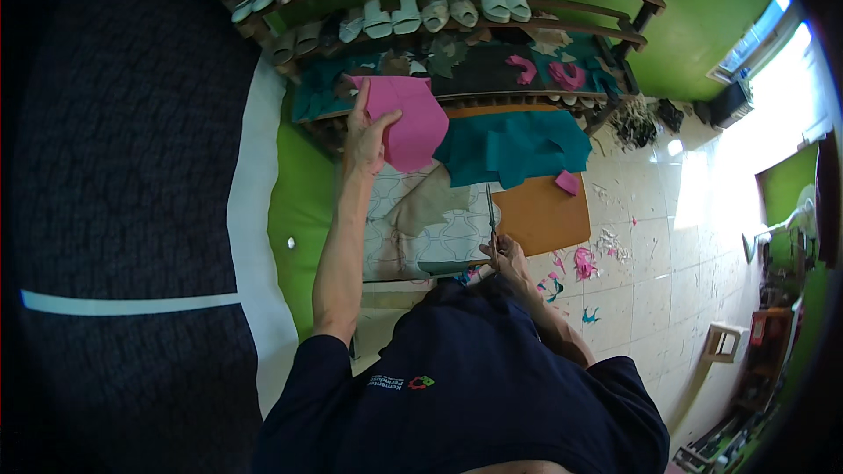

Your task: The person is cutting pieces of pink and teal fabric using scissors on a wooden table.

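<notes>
Here, left grip [365, 144] holds angular pink sheet [414, 130]; right grip [507, 256], slender scissors [493, 215].

The sheet [413, 133] is showing a plain bright pink, the folded material [537, 147] is displaying a solid teal, and the scissors [493, 218] are looking dark grey. The paper [457, 233] is bearing dark curved outlines repeated over white, while the irregular piece [428, 204] is appearing greyish beige and the board [549, 215] orange-brown. The shirt [474, 377] is carrying a small red-and-green emblem on navy, the wall [689, 31] is showing green, and the floor [654, 298] is presenting a pale cream tile grid.
</notes>
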The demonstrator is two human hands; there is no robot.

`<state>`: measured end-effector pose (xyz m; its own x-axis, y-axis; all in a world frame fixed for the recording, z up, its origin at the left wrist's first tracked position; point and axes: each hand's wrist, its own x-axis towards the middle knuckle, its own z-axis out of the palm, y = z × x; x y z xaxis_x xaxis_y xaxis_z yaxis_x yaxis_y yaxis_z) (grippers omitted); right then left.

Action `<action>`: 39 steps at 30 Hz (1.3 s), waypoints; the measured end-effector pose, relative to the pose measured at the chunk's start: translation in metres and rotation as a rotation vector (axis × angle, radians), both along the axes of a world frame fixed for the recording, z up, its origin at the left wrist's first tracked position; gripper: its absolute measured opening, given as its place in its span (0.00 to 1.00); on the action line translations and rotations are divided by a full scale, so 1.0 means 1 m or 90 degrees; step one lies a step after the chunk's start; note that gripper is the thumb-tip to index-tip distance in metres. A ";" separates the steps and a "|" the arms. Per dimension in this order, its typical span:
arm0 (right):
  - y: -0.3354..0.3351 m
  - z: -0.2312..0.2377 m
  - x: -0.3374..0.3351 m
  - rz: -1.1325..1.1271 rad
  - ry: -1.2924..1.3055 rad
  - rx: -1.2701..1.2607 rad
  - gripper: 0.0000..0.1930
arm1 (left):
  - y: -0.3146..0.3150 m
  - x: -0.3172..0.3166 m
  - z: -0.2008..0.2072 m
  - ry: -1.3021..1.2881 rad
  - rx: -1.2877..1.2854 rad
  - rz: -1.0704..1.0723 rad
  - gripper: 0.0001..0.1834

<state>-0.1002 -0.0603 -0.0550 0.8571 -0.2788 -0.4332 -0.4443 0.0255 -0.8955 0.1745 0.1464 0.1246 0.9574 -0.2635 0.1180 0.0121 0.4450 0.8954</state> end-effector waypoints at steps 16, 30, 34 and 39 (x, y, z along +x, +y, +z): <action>-0.053 -0.011 -0.108 -0.108 0.157 0.019 0.25 | -0.070 -0.223 -0.253 0.431 0.250 -0.159 0.41; -0.072 -0.007 -0.128 0.053 0.257 0.090 0.37 | -0.082 -0.231 -0.268 0.444 0.132 -0.155 0.31; -0.079 -0.013 -0.117 0.139 0.310 0.086 0.37 | -0.080 -0.222 -0.270 0.515 0.123 -0.182 0.30; -0.079 -0.001 -0.097 0.126 0.264 0.122 0.39 | -0.095 -0.227 -0.249 0.469 0.145 -0.171 0.32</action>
